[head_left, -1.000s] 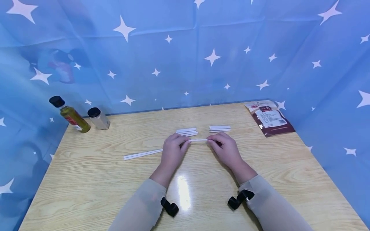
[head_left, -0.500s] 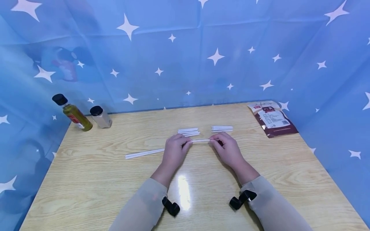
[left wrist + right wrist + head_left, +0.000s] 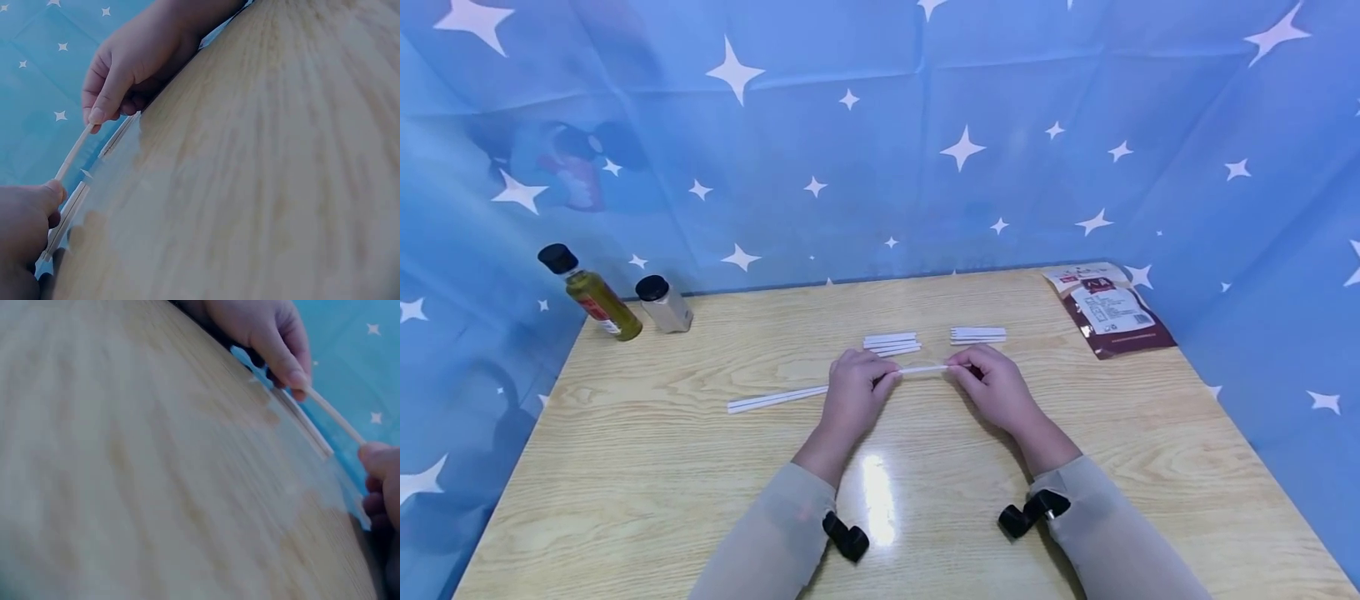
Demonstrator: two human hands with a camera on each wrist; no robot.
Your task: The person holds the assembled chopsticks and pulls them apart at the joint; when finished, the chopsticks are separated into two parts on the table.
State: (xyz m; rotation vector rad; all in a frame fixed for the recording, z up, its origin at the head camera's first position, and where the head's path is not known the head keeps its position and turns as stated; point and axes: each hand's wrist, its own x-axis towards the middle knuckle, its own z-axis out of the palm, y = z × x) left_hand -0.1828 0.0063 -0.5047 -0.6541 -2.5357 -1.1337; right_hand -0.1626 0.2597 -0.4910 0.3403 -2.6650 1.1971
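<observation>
Between both hands stretches a thin white stick [image 3: 923, 369], held roughly level above the table. The left hand [image 3: 855, 392] pinches its left end with thumb and fingertips. At the opposite end the right hand [image 3: 995, 387] pinches it the same way. In the left wrist view the stick [image 3: 74, 153] runs straight from one thumb to the other. Just beyond the left hand lies a group of short white sticks [image 3: 890, 340]; a similar group [image 3: 977, 334] is laid out behind the right hand. Longer white sticks [image 3: 775, 398] lie left of the left hand, their right ends hidden behind it.
At the back left stand an oil bottle [image 3: 597, 300] with a black cap and a small black-lidded jar [image 3: 666, 307]. A maroon and white food pouch [image 3: 1108, 312] lies at the back right. A blue star-patterned curtain [image 3: 880, 167] borders the wooden table [image 3: 940, 500].
Both hands, still pinching the stick, have come very slightly nearer the person. The head view has shifted a little; the other things lie as before.
</observation>
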